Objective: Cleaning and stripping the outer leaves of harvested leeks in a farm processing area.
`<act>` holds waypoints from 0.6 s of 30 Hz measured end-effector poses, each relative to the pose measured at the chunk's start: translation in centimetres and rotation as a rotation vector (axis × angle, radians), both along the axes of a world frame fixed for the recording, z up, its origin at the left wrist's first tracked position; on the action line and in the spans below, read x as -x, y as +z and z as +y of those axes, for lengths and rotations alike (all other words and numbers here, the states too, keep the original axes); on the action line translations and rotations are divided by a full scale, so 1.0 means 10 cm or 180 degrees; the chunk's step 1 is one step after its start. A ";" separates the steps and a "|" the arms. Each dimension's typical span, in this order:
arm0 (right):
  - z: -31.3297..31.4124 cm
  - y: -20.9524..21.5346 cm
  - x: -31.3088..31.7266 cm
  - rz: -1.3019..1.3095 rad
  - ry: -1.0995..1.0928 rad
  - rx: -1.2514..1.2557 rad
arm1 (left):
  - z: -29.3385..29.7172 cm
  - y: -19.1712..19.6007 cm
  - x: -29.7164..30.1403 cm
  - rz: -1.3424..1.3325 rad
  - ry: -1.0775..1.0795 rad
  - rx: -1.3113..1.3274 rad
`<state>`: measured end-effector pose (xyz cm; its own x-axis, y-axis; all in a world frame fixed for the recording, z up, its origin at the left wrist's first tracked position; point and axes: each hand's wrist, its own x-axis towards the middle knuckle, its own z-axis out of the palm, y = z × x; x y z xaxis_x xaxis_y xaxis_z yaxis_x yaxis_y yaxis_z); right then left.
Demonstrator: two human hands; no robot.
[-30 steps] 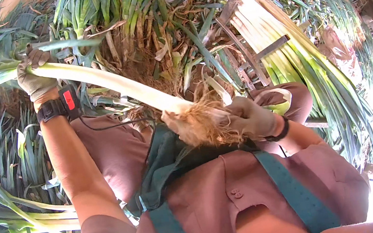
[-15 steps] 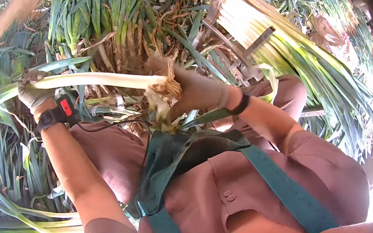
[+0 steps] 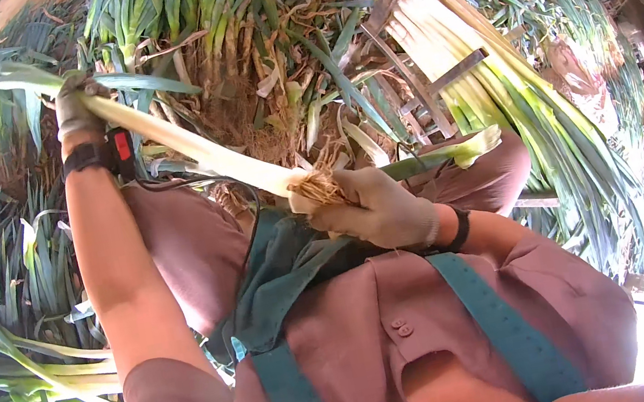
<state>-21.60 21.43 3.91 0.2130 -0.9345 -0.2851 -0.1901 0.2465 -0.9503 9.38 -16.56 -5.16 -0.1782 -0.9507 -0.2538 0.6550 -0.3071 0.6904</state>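
Leek [image 3: 201, 149] held slantwise, left hand [image 3: 74, 107] closed round its green end, right hand [image 3: 379, 208] gripping the root end (gloved)

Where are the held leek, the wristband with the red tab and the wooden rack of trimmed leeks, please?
Leek [image 3: 191, 145], head view, on its white shaft.
Wristband [image 3: 86, 156], head view, on the black strap.
Rack [image 3: 451, 77], head view, on the wooden crossbar.
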 end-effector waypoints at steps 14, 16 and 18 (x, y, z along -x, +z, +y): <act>0.61 0.32 0.35 0.0925 -0.0201 0.0383 | 0.22 0.19 1.45 -0.1103 -0.0400 0.0126; 0.64 0.34 0.37 0.1021 -0.0151 0.0461 | 0.18 0.19 1.49 -0.1156 -0.0438 0.0166; 0.67 0.31 0.39 0.0827 -0.0252 0.0487 | 0.16 0.24 1.54 -0.1201 -0.0483 0.0089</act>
